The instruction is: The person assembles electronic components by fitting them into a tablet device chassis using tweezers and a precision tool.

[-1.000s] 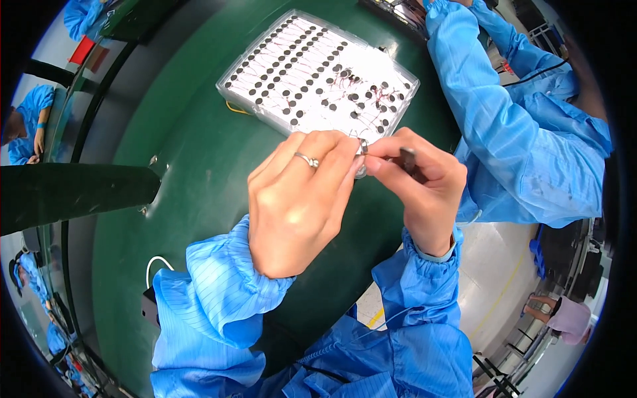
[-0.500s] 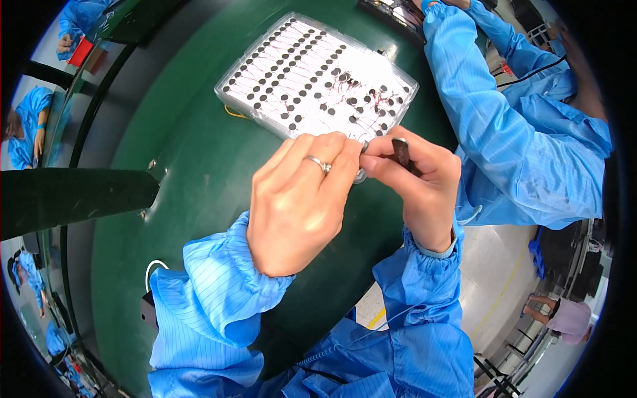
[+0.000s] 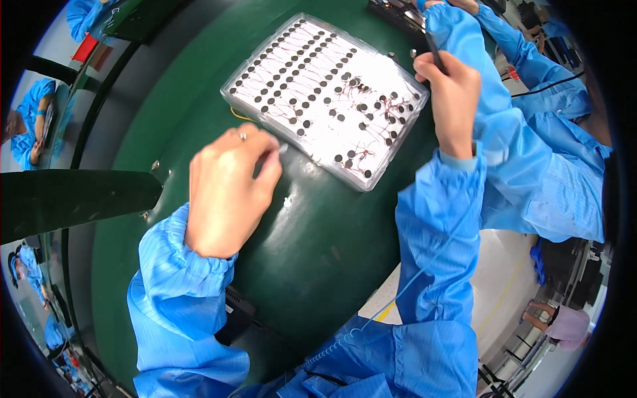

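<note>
My left hand (image 3: pixel 229 189) is closed in a pinch, just off the near left edge of a clear plastic tray (image 3: pixel 265 124). At its fingertips shows a small pale, translucent piece (image 3: pixel 284 148), too blurred to name. My right hand (image 3: pixel 456 99) is closed round slim dark tweezers (image 3: pixel 434 52), beside the tray's right edge; their tips are not clearly seen. Small black discs (image 3: pixel 300 132) with thin red and dark wires lie on the tray's white surface. They stand in neat rows on the left and are loosely scattered on the right.
A green table (image 3: pixel 312 265) carries the tray. To the right, a co-worker's blue sleeve (image 3: pixel 511 146) comes close to my right arm. A dark green bar (image 3: pixel 79 202) juts in from the left. Near my left forearm sits a black box (image 3: pixel 237 315). A coiled blue cord (image 3: pixel 345 338) crosses my lap.
My hands, which were together at the tray's near edge, have moved apart. The left went left and nearer to me; the right, with the tweezers, went up and right. The tray's near corner is now uncovered.
</note>
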`<control>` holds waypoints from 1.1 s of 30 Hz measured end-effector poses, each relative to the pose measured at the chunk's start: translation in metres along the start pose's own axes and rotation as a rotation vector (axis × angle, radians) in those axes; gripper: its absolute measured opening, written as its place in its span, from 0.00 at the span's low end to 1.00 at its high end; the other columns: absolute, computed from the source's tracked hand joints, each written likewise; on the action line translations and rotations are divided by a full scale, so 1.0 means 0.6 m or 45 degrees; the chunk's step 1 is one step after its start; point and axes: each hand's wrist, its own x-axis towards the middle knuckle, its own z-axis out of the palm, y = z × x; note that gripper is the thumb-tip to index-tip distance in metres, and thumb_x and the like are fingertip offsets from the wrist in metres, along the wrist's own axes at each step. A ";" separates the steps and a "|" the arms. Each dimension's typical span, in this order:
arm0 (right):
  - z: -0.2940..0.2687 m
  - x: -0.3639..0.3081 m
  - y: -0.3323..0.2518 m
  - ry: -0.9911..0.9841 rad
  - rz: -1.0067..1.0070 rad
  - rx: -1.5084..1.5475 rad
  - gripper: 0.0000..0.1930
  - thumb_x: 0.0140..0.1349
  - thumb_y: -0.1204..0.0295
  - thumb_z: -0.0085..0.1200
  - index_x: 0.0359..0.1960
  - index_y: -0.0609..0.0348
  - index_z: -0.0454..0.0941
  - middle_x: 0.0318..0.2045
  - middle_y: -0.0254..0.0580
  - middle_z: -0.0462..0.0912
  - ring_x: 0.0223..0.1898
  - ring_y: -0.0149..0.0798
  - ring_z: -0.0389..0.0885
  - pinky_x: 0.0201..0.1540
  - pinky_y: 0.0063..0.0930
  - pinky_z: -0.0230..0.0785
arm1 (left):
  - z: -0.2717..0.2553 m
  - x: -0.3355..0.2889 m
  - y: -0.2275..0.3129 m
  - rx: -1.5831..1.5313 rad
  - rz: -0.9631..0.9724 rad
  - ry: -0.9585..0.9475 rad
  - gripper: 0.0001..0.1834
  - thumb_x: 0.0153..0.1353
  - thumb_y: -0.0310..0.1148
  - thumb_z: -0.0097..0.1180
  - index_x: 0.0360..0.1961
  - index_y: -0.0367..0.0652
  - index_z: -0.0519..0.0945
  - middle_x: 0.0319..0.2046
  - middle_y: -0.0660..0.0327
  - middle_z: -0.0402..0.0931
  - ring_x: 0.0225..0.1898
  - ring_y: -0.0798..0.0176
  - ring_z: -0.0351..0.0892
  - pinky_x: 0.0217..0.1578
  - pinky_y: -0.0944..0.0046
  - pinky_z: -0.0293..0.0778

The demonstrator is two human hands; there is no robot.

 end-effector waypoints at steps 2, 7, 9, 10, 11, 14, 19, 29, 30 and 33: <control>0.025 0.022 0.028 -0.014 -0.064 -0.262 0.08 0.47 0.71 0.49 0.23 0.64 0.76 0.19 0.52 0.76 0.20 0.48 0.74 0.24 0.36 0.62 | 0.005 -0.017 -0.017 0.043 -0.105 -0.219 0.03 0.44 0.25 0.50 0.21 0.37 0.75 0.23 0.56 0.72 0.28 0.52 0.72 0.29 0.58 0.69; 0.053 0.046 0.070 0.096 0.146 -0.471 0.09 0.47 0.71 0.47 0.26 0.61 0.77 0.24 0.57 0.75 0.31 0.59 0.73 0.34 0.42 0.66 | 0.021 -0.036 -0.043 0.056 -0.151 -0.413 0.03 0.43 0.24 0.50 0.21 0.37 0.75 0.23 0.56 0.72 0.29 0.52 0.71 0.29 0.57 0.69; 0.049 0.045 0.071 0.116 0.086 -0.449 0.09 0.47 0.70 0.48 0.26 0.62 0.77 0.23 0.57 0.75 0.29 0.58 0.73 0.32 0.41 0.66 | 0.025 -0.035 -0.046 0.036 -0.155 -0.455 0.03 0.43 0.24 0.51 0.20 0.37 0.75 0.23 0.55 0.72 0.29 0.52 0.71 0.29 0.57 0.69; 0.041 0.039 0.065 0.170 0.001 -0.380 0.09 0.48 0.70 0.49 0.25 0.63 0.77 0.23 0.57 0.75 0.28 0.57 0.73 0.30 0.40 0.65 | 0.027 -0.034 -0.047 0.046 -0.180 -0.478 0.02 0.43 0.24 0.52 0.20 0.36 0.74 0.23 0.55 0.71 0.29 0.51 0.71 0.30 0.56 0.68; 0.031 0.032 0.057 0.224 -0.084 -0.311 0.09 0.48 0.70 0.49 0.25 0.64 0.76 0.23 0.57 0.74 0.27 0.57 0.73 0.29 0.39 0.65 | 0.030 -0.033 -0.046 0.055 -0.203 -0.502 0.02 0.42 0.24 0.52 0.20 0.36 0.74 0.22 0.55 0.70 0.30 0.51 0.70 0.30 0.56 0.68; 0.011 -0.008 0.008 0.235 -0.236 -0.112 0.06 0.49 0.74 0.50 0.25 0.66 0.75 0.19 0.52 0.75 0.18 0.44 0.73 0.23 0.28 0.63 | 0.031 -0.033 -0.061 -0.010 -0.110 -0.452 0.03 0.42 0.24 0.53 0.20 0.36 0.74 0.23 0.55 0.69 0.31 0.51 0.70 0.31 0.57 0.67; -0.036 -0.086 -0.042 -0.266 -0.267 -0.125 0.03 0.46 0.80 0.52 0.24 0.65 0.73 0.21 0.46 0.74 0.19 0.40 0.72 0.22 0.24 0.62 | 0.012 -0.034 -0.024 0.019 -0.111 -0.498 0.04 0.42 0.22 0.53 0.22 0.35 0.72 0.25 0.55 0.68 0.31 0.51 0.69 0.32 0.57 0.67; -0.013 -0.125 -0.005 -0.416 -0.362 -0.346 0.05 0.42 0.76 0.54 0.22 0.61 0.71 0.22 0.44 0.69 0.23 0.46 0.72 0.23 0.35 0.63 | 0.009 -0.043 0.025 0.139 0.107 -0.336 0.06 0.45 0.24 0.53 0.26 0.38 0.71 0.25 0.56 0.67 0.28 0.54 0.70 0.28 0.59 0.66; -0.007 -0.129 -0.013 -0.411 -0.402 -0.387 0.04 0.42 0.78 0.52 0.20 0.61 0.69 0.21 0.43 0.69 0.22 0.46 0.72 0.23 0.36 0.63 | 0.006 -0.044 0.029 0.130 0.100 -0.298 0.06 0.45 0.24 0.53 0.27 0.38 0.72 0.25 0.56 0.67 0.27 0.54 0.70 0.28 0.59 0.66; 0.005 -0.133 -0.016 -0.396 -0.423 -0.283 0.04 0.42 0.79 0.51 0.20 0.61 0.69 0.20 0.43 0.68 0.21 0.46 0.72 0.22 0.36 0.62 | -0.004 -0.051 0.031 0.122 0.102 -0.279 0.09 0.45 0.25 0.54 0.30 0.39 0.72 0.24 0.56 0.67 0.27 0.54 0.70 0.28 0.59 0.66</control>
